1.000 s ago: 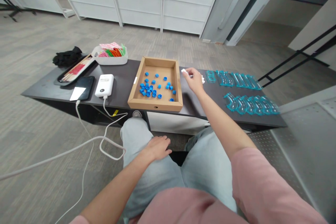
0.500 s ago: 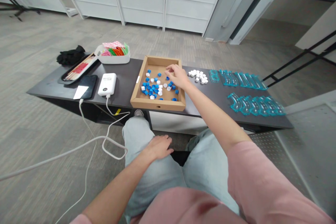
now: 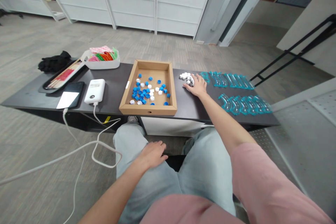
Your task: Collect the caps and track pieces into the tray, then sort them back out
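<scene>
The right hand lies palm down on the dark desk, just right of the shallow brown cardboard tray. Its grip is curled over the right edge of a small heap of white plastic hexagon pieces. The fingertips touch them, but it cannot be told whether the fingers are clamped on any piece. The heap sits on the desk close beside the tray's far right corner, outside its wall.

The left hand rests flat on the light blue jeans, in front of the tray and below the desk edge. Its grip is spread apart and holds nothing.

Inside the tray, small blue plastic hexagon pieces lie scattered with a few white ones among them, thickest toward the near left.

Farther right of the tray, past the right hand, two rows of clear teal curved plastic pieces overlap along the desk.

Left of the tray stands a white power bank with a white cable hanging to the floor. Beyond it lie a black phone, a long black dish of sticks, a white tub of coloured strips and a black cloth.
</scene>
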A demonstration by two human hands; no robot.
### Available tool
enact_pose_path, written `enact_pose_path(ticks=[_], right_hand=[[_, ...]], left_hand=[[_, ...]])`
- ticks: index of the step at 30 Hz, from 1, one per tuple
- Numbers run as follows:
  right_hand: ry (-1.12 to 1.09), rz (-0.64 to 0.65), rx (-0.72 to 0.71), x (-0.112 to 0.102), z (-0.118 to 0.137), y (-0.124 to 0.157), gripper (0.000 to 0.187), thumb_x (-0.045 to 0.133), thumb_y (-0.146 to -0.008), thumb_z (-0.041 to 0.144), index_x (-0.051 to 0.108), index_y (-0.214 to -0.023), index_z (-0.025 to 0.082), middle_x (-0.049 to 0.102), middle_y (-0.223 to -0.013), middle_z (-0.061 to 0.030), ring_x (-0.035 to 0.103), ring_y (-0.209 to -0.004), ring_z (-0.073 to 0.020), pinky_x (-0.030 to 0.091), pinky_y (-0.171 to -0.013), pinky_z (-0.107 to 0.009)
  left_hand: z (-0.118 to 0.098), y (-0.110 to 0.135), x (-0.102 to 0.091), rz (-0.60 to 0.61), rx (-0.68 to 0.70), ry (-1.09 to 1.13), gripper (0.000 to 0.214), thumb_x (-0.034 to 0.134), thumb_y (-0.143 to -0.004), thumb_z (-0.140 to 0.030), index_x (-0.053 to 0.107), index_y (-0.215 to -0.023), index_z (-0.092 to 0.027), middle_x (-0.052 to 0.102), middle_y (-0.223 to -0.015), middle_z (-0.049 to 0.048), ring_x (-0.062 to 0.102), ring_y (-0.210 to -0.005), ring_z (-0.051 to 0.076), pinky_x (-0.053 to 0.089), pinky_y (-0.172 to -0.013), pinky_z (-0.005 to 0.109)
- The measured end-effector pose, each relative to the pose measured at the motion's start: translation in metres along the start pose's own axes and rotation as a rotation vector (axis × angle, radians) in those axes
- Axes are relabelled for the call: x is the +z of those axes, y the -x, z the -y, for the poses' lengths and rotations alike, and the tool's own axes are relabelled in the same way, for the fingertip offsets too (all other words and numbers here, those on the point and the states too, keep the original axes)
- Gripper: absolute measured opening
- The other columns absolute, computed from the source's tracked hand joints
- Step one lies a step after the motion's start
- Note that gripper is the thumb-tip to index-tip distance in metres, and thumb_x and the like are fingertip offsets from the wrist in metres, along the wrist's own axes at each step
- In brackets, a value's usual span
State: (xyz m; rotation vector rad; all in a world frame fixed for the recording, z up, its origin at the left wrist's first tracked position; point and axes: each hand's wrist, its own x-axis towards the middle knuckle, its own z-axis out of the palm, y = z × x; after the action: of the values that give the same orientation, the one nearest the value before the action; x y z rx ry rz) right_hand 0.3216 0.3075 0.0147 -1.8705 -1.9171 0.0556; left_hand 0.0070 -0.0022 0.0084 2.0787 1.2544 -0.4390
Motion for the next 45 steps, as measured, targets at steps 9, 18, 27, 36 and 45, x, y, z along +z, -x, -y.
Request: enact_pose_path(ticks=[9, 18, 27, 36, 45], right_hand=[[-0.001, 0.065, -0.029, 0.010, 0.008, -0.026, 0.077, 0.078, -0.100, 0.069, 0.069, -0.163, 0.024, 0.059, -0.174, -0.0242, 0.053, -0.157, -0.0513, 0.043, -0.130, -0.073], [-0.034, 0.013, -0.115, 0.001, 0.015, -0.009, 0.038, 0.077, -0.099, 0.046, 0.077, -0.129, 0.024, 0.070, -0.142, -0.0226, 0.064, -0.132, -0.0456, 0.053, -0.119, -0.063], [-0.082, 0.040, -0.205, -0.008, 0.025, 0.034, 0.026, 0.077, -0.097, 0.042, 0.085, -0.118, 0.028, 0.072, -0.138, -0.0160, 0.068, -0.126, -0.0399, 0.058, -0.116, -0.058], [-0.236, -0.008, -0.118, -0.016, 0.027, 0.035, 0.016, 0.078, -0.095, 0.041, 0.081, -0.098, 0.026, 0.076, -0.123, -0.0149, 0.074, -0.116, -0.0350, 0.061, -0.113, -0.050], [-0.329, -0.126, -0.045, -0.020, 0.029, 0.029, 0.019, 0.079, -0.094, 0.045, 0.075, -0.090, 0.026, 0.079, -0.113, -0.0146, 0.075, -0.106, -0.0336, 0.062, -0.110, -0.052]], left_hand=[[-0.002, 0.001, -0.004, 0.029, -0.008, 0.014, 0.032, 0.061, -0.107, -0.046, 0.075, -0.131, -0.029, 0.077, -0.148, 0.0159, 0.074, -0.141, 0.040, 0.056, -0.121, 0.051], [0.000, -0.001, -0.001, 0.016, 0.012, -0.009, 0.033, 0.061, -0.107, -0.048, 0.076, -0.129, -0.029, 0.078, -0.146, 0.0160, 0.075, -0.139, 0.041, 0.057, -0.120, 0.053], [-0.003, -0.001, -0.004, 0.030, 0.019, -0.043, 0.042, 0.060, -0.108, -0.045, 0.076, -0.138, -0.020, 0.076, -0.149, 0.0194, 0.074, -0.142, 0.041, 0.056, -0.122, 0.052], [-0.003, 0.002, -0.003, -0.003, 0.016, -0.036, 0.039, 0.060, -0.107, -0.045, 0.077, -0.136, -0.026, 0.077, -0.151, 0.0187, 0.075, -0.140, 0.040, 0.057, -0.120, 0.050], [-0.001, 0.000, 0.000, -0.023, 0.028, -0.020, 0.037, 0.062, -0.107, -0.045, 0.077, -0.137, -0.027, 0.077, -0.151, 0.0186, 0.075, -0.139, 0.041, 0.057, -0.118, 0.050]])
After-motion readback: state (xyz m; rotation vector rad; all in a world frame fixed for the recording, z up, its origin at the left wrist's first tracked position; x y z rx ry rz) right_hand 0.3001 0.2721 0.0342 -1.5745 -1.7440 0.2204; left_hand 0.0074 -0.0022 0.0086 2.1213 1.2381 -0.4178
